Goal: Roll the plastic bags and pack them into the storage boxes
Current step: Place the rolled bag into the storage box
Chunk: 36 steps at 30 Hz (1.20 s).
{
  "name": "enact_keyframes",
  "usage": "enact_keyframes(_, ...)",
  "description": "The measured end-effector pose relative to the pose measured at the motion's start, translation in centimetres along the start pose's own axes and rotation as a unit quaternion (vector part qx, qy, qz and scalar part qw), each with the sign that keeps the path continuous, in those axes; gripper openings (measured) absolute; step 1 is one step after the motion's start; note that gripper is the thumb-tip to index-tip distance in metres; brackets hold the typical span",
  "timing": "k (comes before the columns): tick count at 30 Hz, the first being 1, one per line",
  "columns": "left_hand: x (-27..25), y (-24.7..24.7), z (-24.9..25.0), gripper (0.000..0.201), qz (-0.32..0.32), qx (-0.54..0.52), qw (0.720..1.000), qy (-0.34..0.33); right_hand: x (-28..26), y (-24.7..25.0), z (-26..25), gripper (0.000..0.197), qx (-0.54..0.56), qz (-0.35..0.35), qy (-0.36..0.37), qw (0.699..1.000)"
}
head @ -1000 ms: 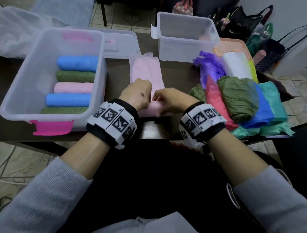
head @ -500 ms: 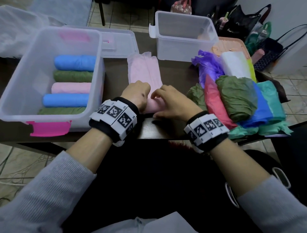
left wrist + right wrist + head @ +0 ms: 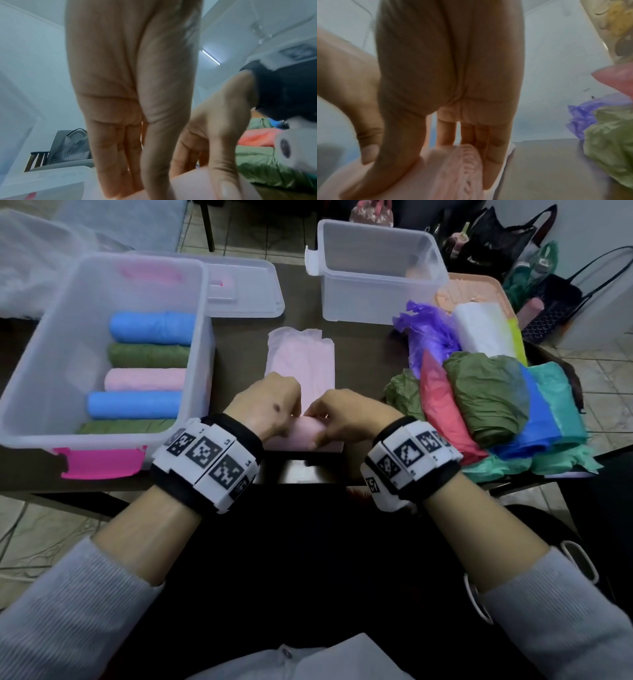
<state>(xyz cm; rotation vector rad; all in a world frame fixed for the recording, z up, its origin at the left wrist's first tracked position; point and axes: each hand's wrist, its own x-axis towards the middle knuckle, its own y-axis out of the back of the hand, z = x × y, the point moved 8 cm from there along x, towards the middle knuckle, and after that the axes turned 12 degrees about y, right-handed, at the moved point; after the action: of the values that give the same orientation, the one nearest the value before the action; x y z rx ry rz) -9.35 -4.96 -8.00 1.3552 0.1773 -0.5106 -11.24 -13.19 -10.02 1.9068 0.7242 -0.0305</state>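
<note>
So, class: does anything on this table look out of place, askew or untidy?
Mostly tidy. The rolls lie in a neat row in the left box. The unrolled bags on the right are a loose heap, with teal ones hanging over the table edge. Both hands grip the pink bag.

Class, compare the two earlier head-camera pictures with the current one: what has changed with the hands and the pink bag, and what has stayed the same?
Little changed. Both hands, left hand and right hand, keep working the rolled near end of the pink bag; the right hand's fingers shifted slightly on the roll, and the flat part ahead looks about as long. The five rolls in the left storage box, the empty box and the bag pile stayed put.
</note>
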Motion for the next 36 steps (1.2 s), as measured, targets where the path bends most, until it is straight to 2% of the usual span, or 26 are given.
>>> enact_keyframes(3,-0.3,-0.2,0.1,0.034,0.004,0.006,1.0,-0.006,0.7,0.1,1.3,0.034,0.055,-0.042,-0.008,0.998)
enact_keyframes(5,-0.2,-0.5,0.1,0.041,-0.006,0.017,1.0,-0.007,0.9,0.2,2.3,0.044,0.087,-0.045,-0.029,0.995)
enact_keyframes(7,0.1,-0.6,0.3,0.048,-0.01,0.016,1.0,-0.005,0.8,0.3,3.1,0.058,0.113,-0.013,-0.053,0.992)
enact_keyframes(8,0.4,-0.6,0.3,0.047,-0.015,0.012,1.0,-0.005,0.8,0.6,3.1,0.058,0.106,0.022,-0.049,0.993)
enact_keyframes(10,0.9,-0.6,0.4,0.041,-0.029,0.007,1.0,0.0,0.7,1.3,2.4,0.05,0.055,0.093,-0.024,0.994)
enact_keyframes(13,1.5,-0.3,0.7,0.03,-0.038,0.027,0.999,0.018,0.3,1.0,0.7,0.03,-0.012,0.129,-0.018,0.991)
enact_keyframes(14,1.6,-0.2,0.8,0.024,-0.041,0.036,0.998,0.022,0.1,0.6,0.2,0.03,-0.021,0.133,-0.018,0.991)
enact_keyframes(16,1.7,-0.3,1.0,0.007,-0.06,0.068,0.995,0.034,-0.6,-0.2,-0.8,0.042,-0.06,0.117,-0.013,0.991)
enact_keyframes(17,1.8,-0.5,1.1,0.011,-0.076,0.085,0.993,0.037,-1.0,-0.7,-1.2,0.048,-0.093,0.102,-0.015,0.99)
enact_keyframes(19,1.5,-0.8,1.2,0.012,-0.108,0.113,0.987,0.035,-1.7,-1.2,-1.8,0.043,-0.148,0.099,-0.017,0.984)
enact_keyframes(21,1.6,-0.9,1.1,0.029,-0.116,0.101,0.988,0.028,-1.8,-1.1,-1.9,0.042,-0.154,0.104,-0.015,0.982)
enact_keyframes(24,1.6,-0.3,0.4,0.044,-0.071,0.022,0.997,0.031,-0.8,-0.5,-1.5,0.049,-0.112,0.071,-0.012,0.991)
enact_keyframes(26,1.3,0.2,0.0,0.04,-0.027,-0.034,0.999,0.031,0.1,0.2,-1.1,0.047,-0.095,0.046,-0.017,0.994)
enact_keyframes(29,0.2,1.0,0.1,0.022,0.049,-0.07,0.996,0.004,1.0,1.2,-0.3,0.03,-0.053,0.009,-0.032,0.998)
enact_keyframes(31,-0.2,0.9,0.2,0.026,0.055,-0.056,0.997,0.006,1.6,1.6,0.5,0.01,-0.039,-0.019,-0.048,0.998)
enact_keyframes(32,-0.1,0.6,0.3,0.033,0.044,-0.045,0.998,0.016,1.9,1.8,0.8,0.009,-0.029,-0.03,-0.052,0.998)
enact_keyframes(34,0.1,0.5,0.5,0.038,0.038,-0.031,0.998,0.027,2.4,1.8,1.3,0.016,-0.004,-0.041,-0.06,0.997)
enact_keyframes(36,0.3,0.8,0.7,0.036,0.053,-0.032,0.998,0.023,2.6,1.9,1.7,0.047,0.016,-0.022,-0.068,0.997)
